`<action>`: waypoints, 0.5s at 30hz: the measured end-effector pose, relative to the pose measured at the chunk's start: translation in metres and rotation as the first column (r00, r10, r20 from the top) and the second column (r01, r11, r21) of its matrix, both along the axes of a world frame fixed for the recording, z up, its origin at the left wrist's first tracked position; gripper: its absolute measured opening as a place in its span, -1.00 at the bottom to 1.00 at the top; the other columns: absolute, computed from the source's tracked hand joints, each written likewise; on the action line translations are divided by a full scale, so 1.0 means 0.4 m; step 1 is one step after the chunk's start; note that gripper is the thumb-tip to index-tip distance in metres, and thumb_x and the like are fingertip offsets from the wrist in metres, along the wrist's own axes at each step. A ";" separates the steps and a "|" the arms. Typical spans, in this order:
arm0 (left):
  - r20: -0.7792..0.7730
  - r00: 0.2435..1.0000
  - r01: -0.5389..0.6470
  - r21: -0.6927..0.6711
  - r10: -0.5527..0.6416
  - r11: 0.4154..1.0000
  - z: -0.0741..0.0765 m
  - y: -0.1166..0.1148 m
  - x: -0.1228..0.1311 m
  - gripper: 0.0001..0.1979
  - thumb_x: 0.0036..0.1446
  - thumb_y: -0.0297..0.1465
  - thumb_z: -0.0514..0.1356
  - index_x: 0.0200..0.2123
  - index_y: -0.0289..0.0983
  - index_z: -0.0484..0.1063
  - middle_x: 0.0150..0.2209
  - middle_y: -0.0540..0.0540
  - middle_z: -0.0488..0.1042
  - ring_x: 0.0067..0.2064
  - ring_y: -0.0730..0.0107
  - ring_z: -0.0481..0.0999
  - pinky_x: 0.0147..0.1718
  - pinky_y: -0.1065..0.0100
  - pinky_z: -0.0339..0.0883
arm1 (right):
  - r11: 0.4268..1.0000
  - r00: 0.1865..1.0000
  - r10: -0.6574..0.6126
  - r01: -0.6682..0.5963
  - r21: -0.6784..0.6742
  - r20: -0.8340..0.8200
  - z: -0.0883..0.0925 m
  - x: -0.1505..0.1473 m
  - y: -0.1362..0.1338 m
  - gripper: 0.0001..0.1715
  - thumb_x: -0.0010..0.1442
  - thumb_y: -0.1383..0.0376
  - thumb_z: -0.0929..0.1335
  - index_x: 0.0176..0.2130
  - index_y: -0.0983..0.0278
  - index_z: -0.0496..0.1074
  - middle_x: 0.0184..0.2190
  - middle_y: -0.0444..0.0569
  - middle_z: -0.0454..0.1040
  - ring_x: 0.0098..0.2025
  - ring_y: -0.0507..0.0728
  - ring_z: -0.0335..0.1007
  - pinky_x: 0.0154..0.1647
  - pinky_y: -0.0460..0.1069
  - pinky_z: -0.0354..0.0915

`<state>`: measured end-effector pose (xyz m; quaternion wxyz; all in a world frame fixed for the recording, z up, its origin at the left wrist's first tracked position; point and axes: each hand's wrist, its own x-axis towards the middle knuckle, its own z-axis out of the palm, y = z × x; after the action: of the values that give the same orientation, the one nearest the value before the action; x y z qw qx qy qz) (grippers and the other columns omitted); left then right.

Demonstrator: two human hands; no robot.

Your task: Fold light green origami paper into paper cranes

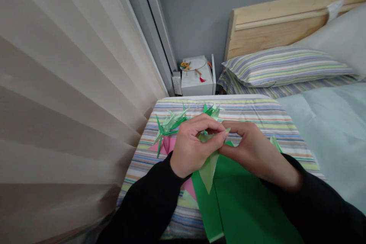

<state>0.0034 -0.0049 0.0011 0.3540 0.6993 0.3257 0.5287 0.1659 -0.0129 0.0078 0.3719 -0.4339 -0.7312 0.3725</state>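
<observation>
My left hand (pixel 194 146) and my right hand (pixel 251 150) meet above the striped bedding (pixel 228 111), their fingertips pinching a pale green folded paper (pixel 208 169). Its pointed end hangs down toward my lap. Below it lie large sheets of darker green paper (pixel 243 202). Just beyond my left hand sits a cluster of green origami cranes (pixel 171 124), with pink paper (pixel 164 145) under its near edge. Another green folded piece (pixel 211 110) stands past my fingers. My fingers hide part of the folded paper.
A beige pleated curtain (pixel 65 84) fills the left side. Beyond the bedding stand a white bedside cabinet (pixel 197 80) with a round decorative fan on it, a striped pillow (pixel 283 66) and a wooden headboard (pixel 277 23). A pale blue duvet (pixel 334 137) lies to the right.
</observation>
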 end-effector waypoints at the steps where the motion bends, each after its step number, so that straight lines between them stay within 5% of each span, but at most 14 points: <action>1: 0.000 1.000 0.003 0.002 -0.003 1.000 -0.001 0.000 0.000 -0.92 0.14 -0.45 0.36 -0.42 -0.25 0.58 -0.39 -0.06 0.56 -0.31 0.36 0.53 -0.28 0.29 0.39 | 1.000 1.000 0.007 -0.007 -0.005 0.001 -0.002 -0.002 -0.001 -0.83 0.06 0.45 0.37 -0.51 0.24 0.39 -0.50 -0.17 0.46 -0.35 0.11 0.41 -0.18 0.03 0.34; 15: -0.024 0.999 -0.022 -0.025 0.021 0.999 0.002 0.002 0.003 -0.90 0.14 -0.46 0.34 -0.44 -0.25 0.56 -0.40 -0.05 0.56 -0.32 0.37 0.51 -0.30 0.31 0.37 | 1.000 0.997 0.001 -0.002 0.009 0.071 -0.016 -0.015 -0.004 -0.88 0.05 0.46 0.36 -0.43 0.31 0.51 -0.46 -0.10 0.56 -0.37 0.13 0.45 -0.34 -0.02 0.28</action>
<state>0.0044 -0.0043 0.0020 0.3532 0.6975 0.3442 0.5199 0.1599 -0.0143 0.0012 0.3475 -0.4444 -0.7460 0.3538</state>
